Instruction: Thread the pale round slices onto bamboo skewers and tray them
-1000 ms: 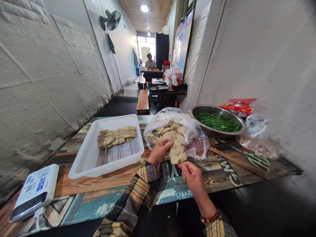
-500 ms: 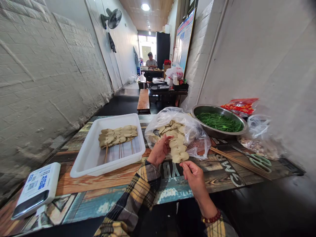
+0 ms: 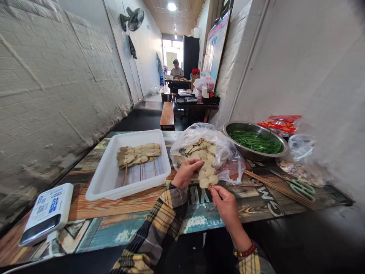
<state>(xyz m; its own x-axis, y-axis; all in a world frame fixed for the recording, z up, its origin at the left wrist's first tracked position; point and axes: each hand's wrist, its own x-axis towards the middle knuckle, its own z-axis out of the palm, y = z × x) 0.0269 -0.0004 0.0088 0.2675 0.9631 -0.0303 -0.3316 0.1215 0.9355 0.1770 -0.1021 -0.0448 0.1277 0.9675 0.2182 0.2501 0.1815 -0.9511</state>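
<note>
My right hand [image 3: 226, 203] pinches the lower end of a skewer of thin, round beige slices [image 3: 207, 174], close under the lowest slices. My left hand [image 3: 186, 173] is closed at the upper left of the same skewer, thumb and fingertips on a slice there. The slices overlap in a row along the stick, which is mostly hidden. Just behind lies an open clear plastic bag [image 3: 186, 134] full of loose slices [image 3: 201, 146] of the same sort. To the left, a white plastic tray [image 3: 98, 182] holds several finished-looking skewers [image 3: 139, 155] side by side, sticks towards me.
A steel basin [image 3: 253, 154] of green chives stands back right. Bare wooden skewers [image 3: 276, 188] and green-handled scissors [image 3: 302, 186] lie right, beside plastic bags [image 3: 300, 146]. A white payment device [image 3: 47, 213] sits at the left front. A person [image 3: 176, 70] sits far back.
My left hand has closed its thumb and fingers on the upper part of the skewered slices. My right hand keeps its pinch at the lower end. The view has shifted slightly.
</note>
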